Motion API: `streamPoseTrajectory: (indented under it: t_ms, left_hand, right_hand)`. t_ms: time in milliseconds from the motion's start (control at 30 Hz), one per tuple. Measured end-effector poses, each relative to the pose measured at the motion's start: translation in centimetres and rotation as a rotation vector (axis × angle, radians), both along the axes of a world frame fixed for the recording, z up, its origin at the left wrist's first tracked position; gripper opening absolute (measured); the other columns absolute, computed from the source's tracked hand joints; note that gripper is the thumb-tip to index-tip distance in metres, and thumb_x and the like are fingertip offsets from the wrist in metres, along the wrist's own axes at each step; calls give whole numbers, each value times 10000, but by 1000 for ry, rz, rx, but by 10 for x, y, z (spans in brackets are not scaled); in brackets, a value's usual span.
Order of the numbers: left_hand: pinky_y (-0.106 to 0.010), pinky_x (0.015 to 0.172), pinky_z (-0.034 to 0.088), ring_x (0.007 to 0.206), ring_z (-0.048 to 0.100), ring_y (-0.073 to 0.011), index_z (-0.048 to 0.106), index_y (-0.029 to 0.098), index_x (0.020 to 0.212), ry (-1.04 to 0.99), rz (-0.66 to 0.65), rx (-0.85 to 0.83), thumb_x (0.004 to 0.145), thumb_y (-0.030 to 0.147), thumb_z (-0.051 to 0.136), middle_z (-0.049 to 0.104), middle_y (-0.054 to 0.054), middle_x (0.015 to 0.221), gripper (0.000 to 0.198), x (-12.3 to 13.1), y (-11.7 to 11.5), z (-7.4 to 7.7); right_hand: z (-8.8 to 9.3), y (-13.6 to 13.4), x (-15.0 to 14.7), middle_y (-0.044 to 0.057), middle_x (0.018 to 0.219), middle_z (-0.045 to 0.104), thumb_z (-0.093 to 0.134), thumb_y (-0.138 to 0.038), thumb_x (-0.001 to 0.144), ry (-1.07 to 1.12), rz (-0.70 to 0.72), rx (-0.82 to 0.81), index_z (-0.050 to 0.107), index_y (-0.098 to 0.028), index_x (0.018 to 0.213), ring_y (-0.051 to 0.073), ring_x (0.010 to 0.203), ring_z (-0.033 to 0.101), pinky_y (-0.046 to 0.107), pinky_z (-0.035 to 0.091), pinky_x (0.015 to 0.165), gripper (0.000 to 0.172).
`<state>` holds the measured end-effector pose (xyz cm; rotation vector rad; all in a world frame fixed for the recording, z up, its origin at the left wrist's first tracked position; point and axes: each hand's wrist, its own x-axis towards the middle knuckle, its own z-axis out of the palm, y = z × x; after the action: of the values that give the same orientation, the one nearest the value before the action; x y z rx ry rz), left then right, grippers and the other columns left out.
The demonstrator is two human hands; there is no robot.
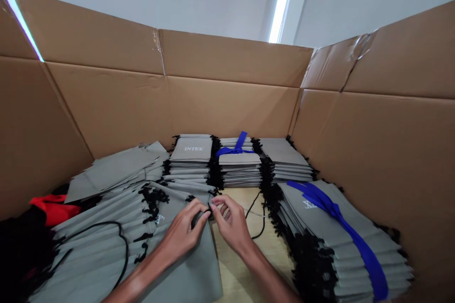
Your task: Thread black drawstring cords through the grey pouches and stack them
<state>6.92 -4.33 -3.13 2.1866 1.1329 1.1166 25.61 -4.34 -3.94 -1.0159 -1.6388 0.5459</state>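
Pinching the thin black cord [209, 208] in the lower centre of the frame, near the upper edge of the gray bag [204, 265], with left hand [185, 226] and right hand [232, 223] nearly closed, I could lose it if either grip loosens.

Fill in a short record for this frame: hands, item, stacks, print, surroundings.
Left hand: fingertips pinching black cord
Right hand: fingertips at the same cord, close beside the left
Item under left hand: flat gray pouch
Blue-tied stacks: near right stack, back middle stack
Print: INTEX on back left stack
Left side: red cloth, more gray pouches
Enclosure: cardboard walls
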Motion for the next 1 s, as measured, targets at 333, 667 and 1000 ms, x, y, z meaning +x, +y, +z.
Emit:
streamPoseTrajectory:
  t_ms: [333, 667, 1000]
  left_hand:
    - [-335, 835, 578, 847, 705, -237, 706, 249, 879, 12, 40, 15, 1092, 462, 520, 706, -50, 896, 354, -1, 3, -2]
    - [-332, 844, 581, 862, 725, -240, 732, 246, 878, 0, 40, 6, 1089, 468, 537, 728, -51, 903, 363, -1, 2, -1]
    - [-334, 801, 587, 863, 752, -246, 747, 251, 914, 57, 71, 37, 1102, 460, 507, 752, -62, 931, 370, -5, 4, -4]
  right_hand:
    - [7, -5, 5, 44, 970, 761, 635, -187, 1011, -115, -24, 115, 751, -239, 1008, 160, 720, 676, 264, 530, 671, 127]
    - [7, -5, 6, 79, 1039, 793, 646, -192, 1011, -126, 30, 134, 847, -252, 1141, 203, 907, 763, 285, 591, 749, 247]
    - [4, 0, 7, 56, 965, 831, 755, -229, 926, -91, 79, -47, 890, -243, 1062, 172, 762, 721, 266, 571, 686, 192]
